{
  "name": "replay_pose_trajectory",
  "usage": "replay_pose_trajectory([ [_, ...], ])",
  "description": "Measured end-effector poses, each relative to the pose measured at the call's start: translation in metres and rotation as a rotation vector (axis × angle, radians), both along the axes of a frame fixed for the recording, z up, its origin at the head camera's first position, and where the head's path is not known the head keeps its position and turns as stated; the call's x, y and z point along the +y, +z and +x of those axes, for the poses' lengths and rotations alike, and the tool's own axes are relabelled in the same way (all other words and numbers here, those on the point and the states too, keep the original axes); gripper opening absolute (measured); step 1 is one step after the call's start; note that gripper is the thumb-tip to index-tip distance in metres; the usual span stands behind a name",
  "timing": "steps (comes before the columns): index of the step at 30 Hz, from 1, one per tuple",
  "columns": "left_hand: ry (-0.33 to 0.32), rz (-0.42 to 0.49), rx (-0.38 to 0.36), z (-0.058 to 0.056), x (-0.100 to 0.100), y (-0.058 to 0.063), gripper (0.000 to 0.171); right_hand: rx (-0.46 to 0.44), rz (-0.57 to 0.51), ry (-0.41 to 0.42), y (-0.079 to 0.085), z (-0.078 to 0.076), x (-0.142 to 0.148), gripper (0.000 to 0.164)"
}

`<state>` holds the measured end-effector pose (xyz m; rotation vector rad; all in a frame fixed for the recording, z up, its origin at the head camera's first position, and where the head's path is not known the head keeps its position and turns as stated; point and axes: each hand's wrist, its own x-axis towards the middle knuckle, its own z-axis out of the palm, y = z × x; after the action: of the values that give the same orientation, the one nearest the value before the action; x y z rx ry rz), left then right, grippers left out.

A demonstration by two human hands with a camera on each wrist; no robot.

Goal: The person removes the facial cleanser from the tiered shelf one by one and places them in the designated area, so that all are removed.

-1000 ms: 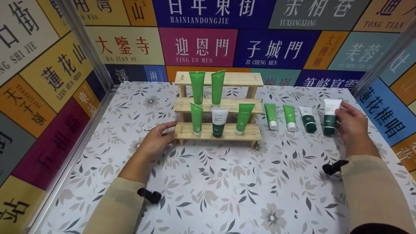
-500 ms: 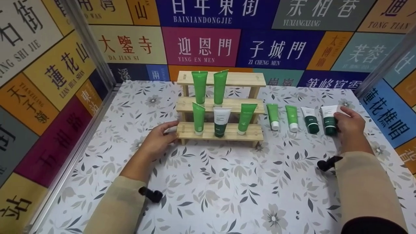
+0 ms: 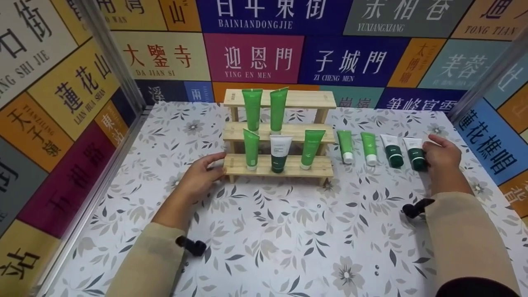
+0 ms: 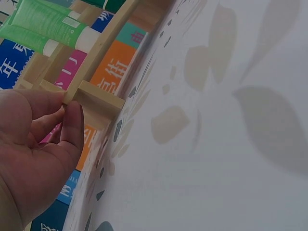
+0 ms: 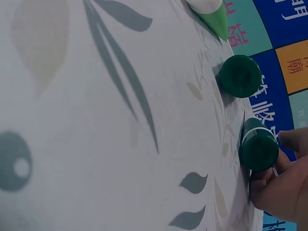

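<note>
In the left wrist view, my left hand [image 4: 43,139] pinches the lower end of a three-tier wooden display rack [image 3: 231,165] between thumb and fingers. Two green tubes [image 3: 252,109] stand on its middle tier. On the bottom tier, a white-and-dark-green tube [image 3: 278,152] stands between two green ones. At the right, a row of tubes lies on the table, two green [image 3: 345,146] and two white-and-dark-green [image 3: 392,150]. My right hand [image 3: 443,159] holds the right edge of the last squeeze tube [image 3: 415,154], which rests low on the cloth, its dark cap [image 5: 260,151] facing the right wrist camera.
Patterned cloth with grey leaves and flowers covers the table [image 3: 264,239]. Panels with large Chinese lettering [image 3: 251,57] stand behind and along both sides, with metal posts [image 3: 123,62] at the corners. The rack's top tier [image 3: 309,99] rises in front of the back panel.
My right hand has lowered the white-and-dark-green tube from a raised, upright pose until it lies beside its match at the row's end. The left hand has stayed at the rack.
</note>
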<state>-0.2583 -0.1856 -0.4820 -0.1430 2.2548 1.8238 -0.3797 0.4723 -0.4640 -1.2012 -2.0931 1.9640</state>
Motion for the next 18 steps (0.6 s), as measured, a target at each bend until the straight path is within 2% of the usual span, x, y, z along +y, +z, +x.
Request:
replay_pose_trajectory([
  [6, 0.004, 0.02, 0.033, 0.001, 0.003, 0.0, 0.053, 0.06, 0.049, 0.039, 0.014, 0.011, -0.006, 0.051],
  [13, 0.002, -0.015, 0.011, 0.0, 0.001, -0.001, 0.052, 0.231, 0.001, 0.058, 0.036, 0.021, -0.038, 0.041],
  [18, 0.003, -0.015, 0.011, 0.0, 0.001, 0.0, 0.051, 0.273, -0.017, 0.101, 0.047, 0.03, -0.061, 0.042],
])
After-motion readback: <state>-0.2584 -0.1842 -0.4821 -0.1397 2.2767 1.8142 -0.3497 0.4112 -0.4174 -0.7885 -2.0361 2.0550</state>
